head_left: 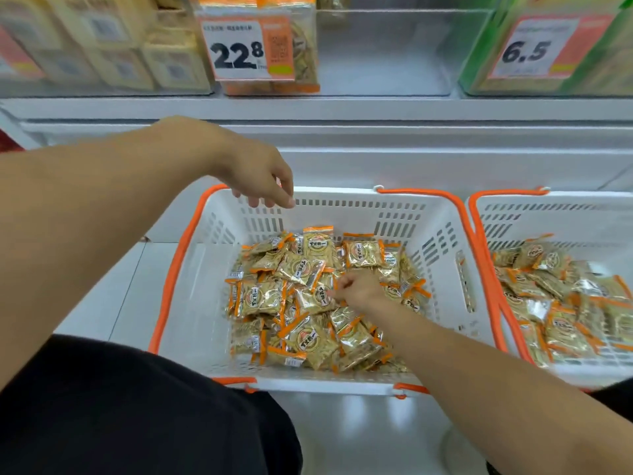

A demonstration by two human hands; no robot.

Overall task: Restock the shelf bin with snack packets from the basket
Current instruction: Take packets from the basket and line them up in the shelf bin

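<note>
Shelf [342, 109] runs across the top, white, with clear bins on it. Middle bin [383, 53] is see-through; at its left end sit orange-topped packs behind a 22.8 price tag [245, 49]. A 6.5 tag [534, 49] hangs on the green-filled bin to the right.

Basket [442, 269] on the floor below the shelf: white, slotted walls, orange handles. Second basket [561, 214] touching it on the right, same type, also holding packets.

Packets [298, 323]: gold foil, orange edges, piled loose across the first basket's floor, mostly centre and right.

Left hand [260, 180] hovers above the basket's far-left rim, fingers loosely curled downward, holding nothing.

Right hand [359, 289] is down in the pile, fingers curled onto a packet [317, 298] near the middle; looks like a pinch, fingertips partly hidden by foil.

Black clothing [137, 406] bottom left.
</note>
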